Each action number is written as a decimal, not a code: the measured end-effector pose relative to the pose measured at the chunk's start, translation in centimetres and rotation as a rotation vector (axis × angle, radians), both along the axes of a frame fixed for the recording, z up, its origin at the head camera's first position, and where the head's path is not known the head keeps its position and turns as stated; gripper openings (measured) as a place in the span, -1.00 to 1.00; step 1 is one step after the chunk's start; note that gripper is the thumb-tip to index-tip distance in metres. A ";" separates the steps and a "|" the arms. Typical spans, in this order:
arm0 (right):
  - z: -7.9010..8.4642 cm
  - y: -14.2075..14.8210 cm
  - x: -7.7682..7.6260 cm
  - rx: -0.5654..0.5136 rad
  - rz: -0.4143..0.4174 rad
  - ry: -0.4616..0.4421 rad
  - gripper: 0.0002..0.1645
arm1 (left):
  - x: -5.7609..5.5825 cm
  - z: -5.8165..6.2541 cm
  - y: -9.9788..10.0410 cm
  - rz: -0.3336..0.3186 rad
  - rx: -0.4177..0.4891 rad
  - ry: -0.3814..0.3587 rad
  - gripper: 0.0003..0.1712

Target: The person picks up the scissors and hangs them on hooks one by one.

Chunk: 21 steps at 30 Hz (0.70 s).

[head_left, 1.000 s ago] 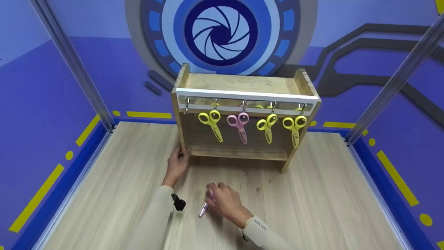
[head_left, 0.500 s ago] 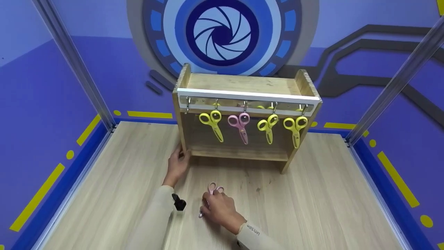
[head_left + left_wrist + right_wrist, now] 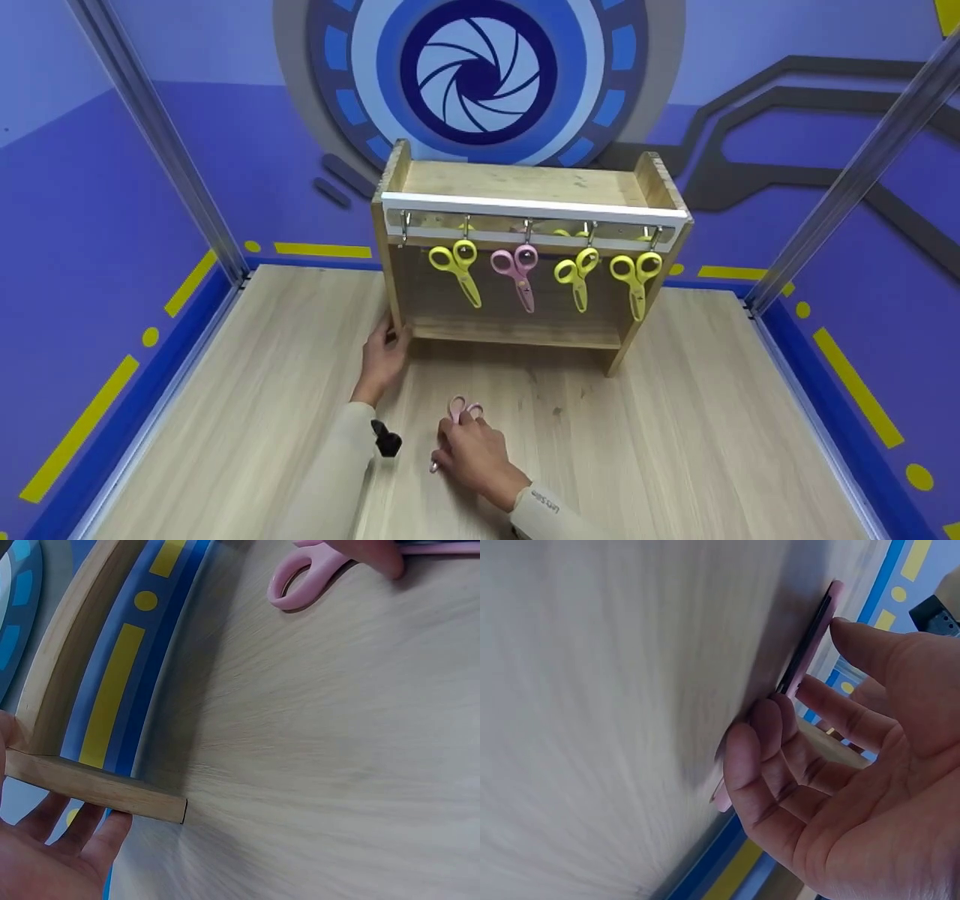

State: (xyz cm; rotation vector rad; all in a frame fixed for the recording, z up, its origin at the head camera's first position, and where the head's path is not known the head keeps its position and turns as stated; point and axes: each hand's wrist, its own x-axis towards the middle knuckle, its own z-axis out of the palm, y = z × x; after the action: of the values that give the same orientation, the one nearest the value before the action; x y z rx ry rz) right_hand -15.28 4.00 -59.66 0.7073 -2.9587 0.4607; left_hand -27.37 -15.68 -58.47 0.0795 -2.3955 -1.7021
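My left hand [image 3: 385, 361] grips the lower left upright of a wooden rack [image 3: 525, 178]. In the left wrist view, its fingers [image 3: 105, 844] lie along the outer side of that upright. Pink scissors [image 3: 451, 410] lie low at the tabletop in front of the rack, handle rings toward it. My right hand [image 3: 472, 450] holds them around the blades, covering most of the blade part. Seen from the right wrist, the thumb touches one edge of the scissors [image 3: 815, 634] while the other fingers curl against them.
Hooks on the rack's white rail [image 3: 525, 202] carry yellow scissors [image 3: 469, 289], pink scissors [image 3: 523, 285] and two more yellow pairs to the right. Another metal hook [image 3: 404, 225] is at the rail's left end. Blue printed walls [image 3: 67, 225] enclose the table [image 3: 712, 420].
My right hand has slid from the scissors' handles down toward the blades, so the pink rings now show beyond the fingers. The left hand stays on the rack's upright.
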 end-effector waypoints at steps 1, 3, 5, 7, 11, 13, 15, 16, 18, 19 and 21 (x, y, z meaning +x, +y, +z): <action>-0.1 0.0 0.0 -0.001 0.000 0.001 -0.71 | 0.0 0.0 0.0 0.003 -0.003 0.000 -0.30; -0.1 0.0 -0.1 -0.004 0.000 -0.002 -0.71 | 0.0 0.0 0.0 0.006 -0.010 0.002 -0.31; -0.1 0.1 -0.1 -0.008 0.000 -0.001 -0.71 | 0.0 0.0 0.1 0.009 -0.013 0.005 -0.32; -0.1 0.1 -0.1 -0.015 0.003 -0.004 -0.71 | 0.0 0.1 0.1 0.012 -0.011 0.005 -0.32; 0.1 0.3 0.1 -0.010 0.011 -0.008 -0.71 | 0.0 0.0 0.1 0.014 -0.005 -0.009 -0.31; 0.1 0.5 0.2 -0.002 0.014 -0.016 -0.72 | 0.0 0.0 0.1 0.015 -0.005 -0.015 -0.30; 0.2 0.8 0.4 0.008 0.021 -0.016 -0.73 | 0.0 -0.1 0.0 0.012 -0.008 -0.013 -0.29; 0.2 1.0 0.5 0.010 0.025 -0.014 -0.74 | 0.0 -0.1 0.0 0.010 -0.008 -0.010 -0.29; 0.4 1.5 0.7 0.012 0.032 -0.018 -0.75 | 0.0 -0.1 0.0 0.007 -0.012 0.000 -0.30; 0.5 1.8 0.8 0.010 0.035 -0.019 -0.76 | 0.0 -0.1 0.0 0.005 -0.015 0.004 -0.30; 0.7 2.3 1.0 0.007 0.041 -0.017 -0.75 | 0.0 -0.1 0.0 0.003 -0.016 0.008 -0.30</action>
State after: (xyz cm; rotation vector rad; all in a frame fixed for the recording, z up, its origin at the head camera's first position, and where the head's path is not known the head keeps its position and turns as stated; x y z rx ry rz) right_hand -14.24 6.33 -58.96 0.7692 -2.9679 0.4622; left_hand -27.42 -15.71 -58.56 0.0736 -2.4019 -1.6787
